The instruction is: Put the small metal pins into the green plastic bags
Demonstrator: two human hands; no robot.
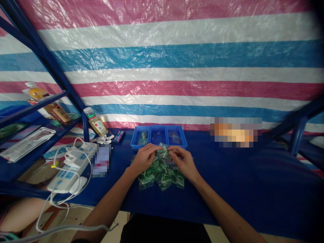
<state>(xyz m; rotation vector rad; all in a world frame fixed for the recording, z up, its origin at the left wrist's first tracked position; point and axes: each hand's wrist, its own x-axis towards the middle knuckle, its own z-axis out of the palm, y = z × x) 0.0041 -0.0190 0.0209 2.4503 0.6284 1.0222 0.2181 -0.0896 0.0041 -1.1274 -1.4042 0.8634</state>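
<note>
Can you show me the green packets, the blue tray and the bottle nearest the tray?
Green packets point(165, 175): head view, middle of the pile.
Blue tray point(162, 140): head view, bare floor of its middle compartment.
Bottle point(99, 126): head view, on its label.

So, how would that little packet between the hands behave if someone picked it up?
The packet is probably light, as it looks small beside the left hand and right hand. Its shiny, clear wrapping suggests thin plastic, so it may feel slippery. It seems unlikely to roll, since similar ones in the pile look flattish.
</note>
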